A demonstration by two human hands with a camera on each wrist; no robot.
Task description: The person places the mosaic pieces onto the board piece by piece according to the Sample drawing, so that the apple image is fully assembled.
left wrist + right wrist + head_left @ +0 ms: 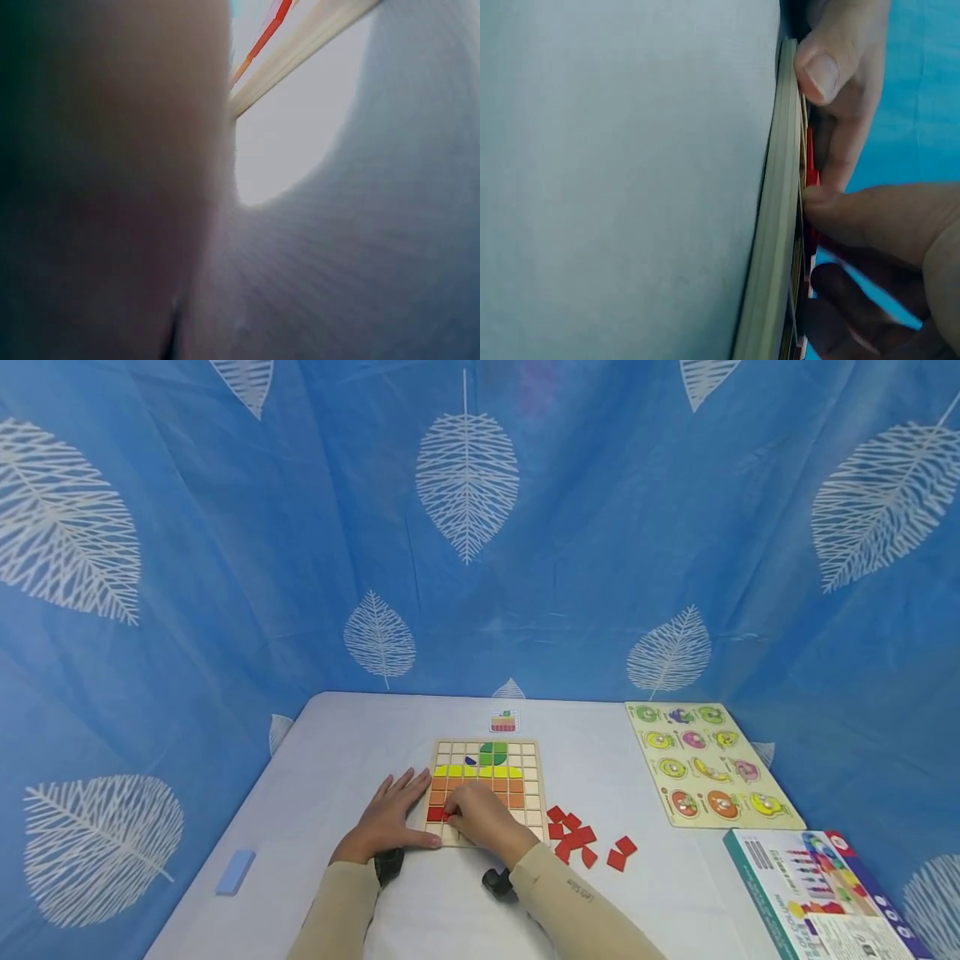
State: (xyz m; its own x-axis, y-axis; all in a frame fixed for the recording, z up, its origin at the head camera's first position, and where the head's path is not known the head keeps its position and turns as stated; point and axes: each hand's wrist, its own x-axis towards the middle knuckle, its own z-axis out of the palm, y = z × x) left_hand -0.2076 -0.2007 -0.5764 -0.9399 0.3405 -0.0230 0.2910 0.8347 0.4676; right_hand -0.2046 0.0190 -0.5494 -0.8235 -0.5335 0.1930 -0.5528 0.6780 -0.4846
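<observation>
A wooden grid board [542,793] lies on the white table, filled partly with green, yellow, orange and red tiles and one dark blue piece. My left hand [386,818] rests spread at its left side, thumb along the near left corner. Over the lower rows, my right hand [483,817] pinches a red tile [814,236] beside a red tile [434,814] set at the row's left end. In the right wrist view the thumb presses down at the board's surface. Skin and cloth fill most of the left wrist view.
Loose red tiles [580,837] lie scattered right of the board. A small picture card [505,721] is behind it. Farther right are a fruit puzzle board [712,768] and a printed box [825,893]. A light blue block [236,872] lies at the left edge.
</observation>
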